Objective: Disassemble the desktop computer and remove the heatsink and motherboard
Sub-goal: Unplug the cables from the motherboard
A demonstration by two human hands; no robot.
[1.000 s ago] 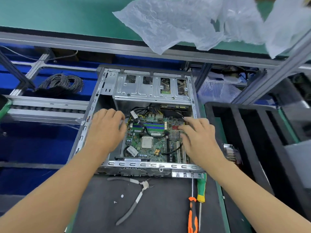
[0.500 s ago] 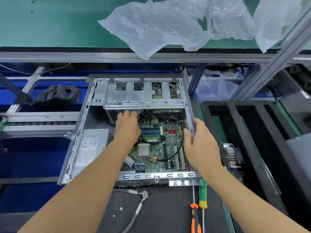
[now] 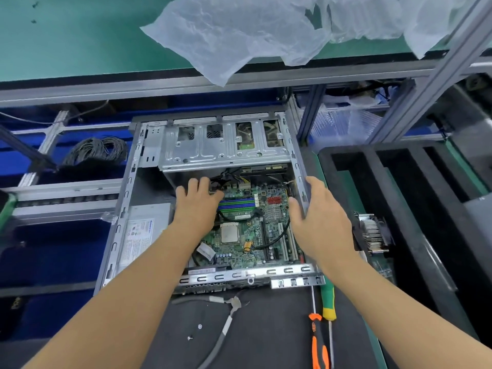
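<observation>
An open grey desktop case point(image 3: 125, 209) lies flat on the dark bench mat. Inside it sits the green motherboard point(image 3: 255, 235) with a bare CPU point(image 3: 229, 233), blue memory slots and black cables. My left hand point(image 3: 197, 206) reaches deep into the case at the board's far-left corner, fingers curled down among the cables; what they hold is hidden. My right hand point(image 3: 322, 219) grips the case's right side wall, thumb inside, fingers outside. A finned heatsink point(image 3: 372, 233) lies outside the case in the black foam tray on the right.
Grey-handled pliers point(image 3: 226, 320), two loose screws point(image 3: 195, 332) and two screwdrivers point(image 3: 326, 315) lie on the mat in front of the case. The power supply point(image 3: 141, 233) sits in the case's left half. A black foam tray point(image 3: 415, 198) stands right; plastic bags point(image 3: 239, 35) hang over the shelf.
My left hand has moved from the case's left side into its far interior. My right hand has left the board and taken hold of the right case wall.
</observation>
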